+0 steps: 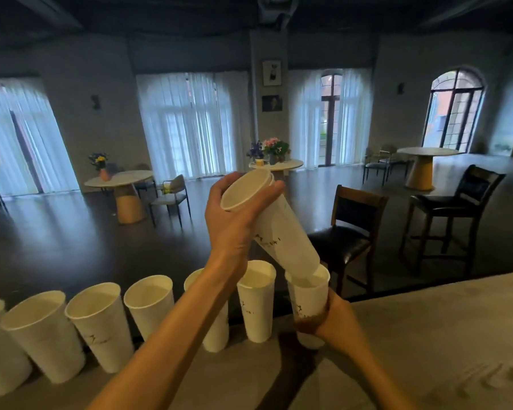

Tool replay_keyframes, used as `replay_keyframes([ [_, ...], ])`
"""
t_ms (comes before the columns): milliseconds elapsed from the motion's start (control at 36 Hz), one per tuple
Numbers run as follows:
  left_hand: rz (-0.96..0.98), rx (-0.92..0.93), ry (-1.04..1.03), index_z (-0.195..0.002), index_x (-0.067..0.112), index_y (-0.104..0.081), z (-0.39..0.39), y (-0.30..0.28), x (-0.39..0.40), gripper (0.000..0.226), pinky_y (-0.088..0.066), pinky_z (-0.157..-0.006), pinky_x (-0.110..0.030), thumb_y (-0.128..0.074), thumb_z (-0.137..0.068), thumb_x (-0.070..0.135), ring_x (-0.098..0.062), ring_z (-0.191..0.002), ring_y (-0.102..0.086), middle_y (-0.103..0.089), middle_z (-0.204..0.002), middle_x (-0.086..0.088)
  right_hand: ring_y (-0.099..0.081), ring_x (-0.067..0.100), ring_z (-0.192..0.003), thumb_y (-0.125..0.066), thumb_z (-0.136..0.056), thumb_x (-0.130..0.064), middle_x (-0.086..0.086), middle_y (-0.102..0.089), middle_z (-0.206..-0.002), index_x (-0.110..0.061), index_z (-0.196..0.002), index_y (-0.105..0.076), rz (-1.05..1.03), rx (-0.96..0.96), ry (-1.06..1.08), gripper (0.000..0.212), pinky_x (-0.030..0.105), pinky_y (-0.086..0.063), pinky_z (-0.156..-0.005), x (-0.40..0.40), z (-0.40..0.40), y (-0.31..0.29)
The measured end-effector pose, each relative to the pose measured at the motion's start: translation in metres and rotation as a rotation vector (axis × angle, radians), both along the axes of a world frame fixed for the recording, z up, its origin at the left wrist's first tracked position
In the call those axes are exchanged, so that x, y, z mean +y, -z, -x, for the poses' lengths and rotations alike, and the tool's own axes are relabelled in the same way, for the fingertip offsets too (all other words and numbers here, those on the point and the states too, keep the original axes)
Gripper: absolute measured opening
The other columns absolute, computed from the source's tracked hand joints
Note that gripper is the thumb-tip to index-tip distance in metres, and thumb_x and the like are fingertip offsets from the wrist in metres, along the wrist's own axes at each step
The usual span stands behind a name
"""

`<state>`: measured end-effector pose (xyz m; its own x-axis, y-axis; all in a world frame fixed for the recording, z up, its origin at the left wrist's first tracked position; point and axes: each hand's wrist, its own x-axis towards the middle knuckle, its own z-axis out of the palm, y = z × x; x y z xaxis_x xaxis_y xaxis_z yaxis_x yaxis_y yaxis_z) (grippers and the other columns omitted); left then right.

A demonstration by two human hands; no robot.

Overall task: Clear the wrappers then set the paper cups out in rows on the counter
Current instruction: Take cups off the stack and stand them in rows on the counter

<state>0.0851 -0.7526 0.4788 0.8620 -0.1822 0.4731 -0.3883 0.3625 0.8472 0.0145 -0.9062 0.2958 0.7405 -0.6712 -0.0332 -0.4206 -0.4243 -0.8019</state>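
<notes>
Several white paper cups stand upright in a row along the far edge of the grey counter [427, 335], among them one [101, 324] at the left and one [256, 303] near the middle. My left hand [234, 214] grips the top of a tilted stack of nested cups [279, 229], raised above the row. The stack's lower end sits inside the mouth of the rightmost cup [308, 303]. My right hand [329, 321] holds that cup around its lower half, on the counter. No wrappers are in view.
Beyond the counter stand two dark high chairs, one [350, 232] close behind the cups and another [453, 214] further right. Round tables with flowers [122, 179] and low chairs fill the room behind. The counter stretches to the right of the row.
</notes>
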Motion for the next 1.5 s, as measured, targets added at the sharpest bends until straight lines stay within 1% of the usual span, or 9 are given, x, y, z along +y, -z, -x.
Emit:
replay_keyframes([
  [389, -0.016, 0.036, 0.129, -0.119, 0.032, -0.066, -0.005, 0.004, 0.007, 0.073, -0.058, -0.083, -0.029, -0.080, -0.053, 0.059, -0.012, -0.104, -0.066, -0.068, -0.112, 0.009, -0.050, 0.030, -0.129, -0.095, -0.049, -0.032, -0.001, -0.058, -0.132, -0.026, -0.134, -0.047, -0.081, -0.070, -0.012, 0.098, 0.057, -0.046, -0.102, -0.006, -0.027, 0.019],
  [472, -0.045, 0.035, 0.164, -0.121, 0.033, -0.066, 0.001, 0.010, -0.004, 0.077, -0.057, -0.079, -0.024, -0.081, -0.051, 0.060, -0.013, -0.108, -0.065, -0.069, -0.118, 0.007, -0.058, 0.007, -0.103, -0.093, -0.056, -0.011, -0.020, -0.056, -0.100, -0.031, -0.113, -0.051, -0.192, -0.105, -0.086, 0.074, 0.033, -0.057, -0.089, -0.017, -0.010, 0.021],
  [556, -0.061, 0.022, 0.197, -0.120, 0.036, -0.067, 0.008, 0.014, -0.018, 0.077, -0.056, -0.074, -0.018, -0.080, -0.049, 0.062, -0.007, -0.105, -0.066, -0.069, -0.119, 0.009, -0.064, 0.015, -0.097, -0.075, -0.078, 0.007, -0.003, -0.058, -0.091, -0.015, -0.116, -0.056, -0.242, -0.008, -0.103, 0.048, 0.023, -0.056, -0.083, -0.046, 0.005, 0.015],
  [667, -0.140, -0.004, 0.296, -0.126, 0.032, -0.067, 0.023, 0.021, -0.043, 0.081, -0.057, -0.073, -0.018, -0.085, -0.053, 0.061, -0.008, -0.104, -0.067, -0.068, -0.120, 0.009, -0.062, 0.011, -0.088, -0.064, -0.092, -0.010, 0.007, -0.065, -0.095, -0.005, -0.111, -0.062, -0.179, -0.281, 0.108, 0.020, 0.012, -0.053, -0.071, -0.078, 0.033, -0.005],
  [833, -0.282, 0.037, 0.455, -0.122, 0.029, -0.067, 0.044, 0.040, -0.091, 0.072, -0.058, -0.077, -0.020, -0.092, -0.058, 0.050, -0.009, -0.106, -0.066, -0.068, -0.118, 0.009, -0.070, 0.028, -0.101, -0.042, -0.094, -0.056, 0.014, -0.072, -0.113, -0.013, -0.122, -0.062, -0.548, -0.510, -0.163, 0.056, 0.041, -0.056, -0.082, -0.083, 0.090, -0.059],
  [944, -0.339, 0.078, 0.489, -0.123, 0.026, -0.064, 0.043, 0.047, -0.112, 0.048, -0.055, -0.075, -0.020, -0.082, -0.079, 0.036, -0.011, -0.103, -0.065, -0.066, -0.117, 0.006, -0.073, 0.026, -0.084, -0.077, -0.052, -0.074, 0.009, -0.075, -0.095, -0.015, -0.115, -0.059, -0.376, -0.365, -0.261, 0.088, 0.033, -0.059, -0.067, -0.080, 0.109, -0.072],
  [1083, -0.614, -0.354, 0.366, -0.129, 0.032, -0.060, 0.036, 0.048, -0.123, 0.044, -0.049, -0.092, -0.032, -0.059, -0.091, 0.056, -0.016, -0.111, -0.057, -0.058, -0.123, 0.001, -0.063, 0.007, -0.091, -0.080, -0.071, -0.043, -0.012, -0.063, -0.103, -0.038, -0.102, -0.054, -0.133, -0.265, -0.234, 0.040, 0.018, -0.050, -0.065, -0.085, 0.118, -0.072],
  [1222, -0.750, -0.707, 0.202, -0.108, 0.025, -0.065, 0.040, 0.039, -0.127, 0.061, -0.043, -0.080, -0.024, -0.026, -0.087, 0.066, -0.012, -0.096, -0.054, -0.056, -0.106, 0.003, -0.063, -0.014, -0.080, -0.077, -0.079, -0.012, -0.014, -0.064, -0.098, -0.039, -0.101, -0.056, -0.041, -0.352, -0.227, 0.040, 0.008, -0.050, -0.060, -0.084, 0.117, -0.075],
  [1500, -0.887, -0.834, 0.090, -0.098, 0.016, -0.062, 0.034, 0.027, -0.139, 0.049, -0.040, -0.065, -0.025, -0.031, -0.098, 0.053, -0.012, -0.075, -0.053, -0.056, -0.087, 0.002, -0.068, 0.001, -0.084, -0.088, -0.065, -0.039, -0.009, -0.071, -0.095, -0.030, -0.105, -0.063, -0.078, -0.460, -0.221, 0.047, 0.014, -0.053, -0.061, -0.091, 0.109, -0.063],
])
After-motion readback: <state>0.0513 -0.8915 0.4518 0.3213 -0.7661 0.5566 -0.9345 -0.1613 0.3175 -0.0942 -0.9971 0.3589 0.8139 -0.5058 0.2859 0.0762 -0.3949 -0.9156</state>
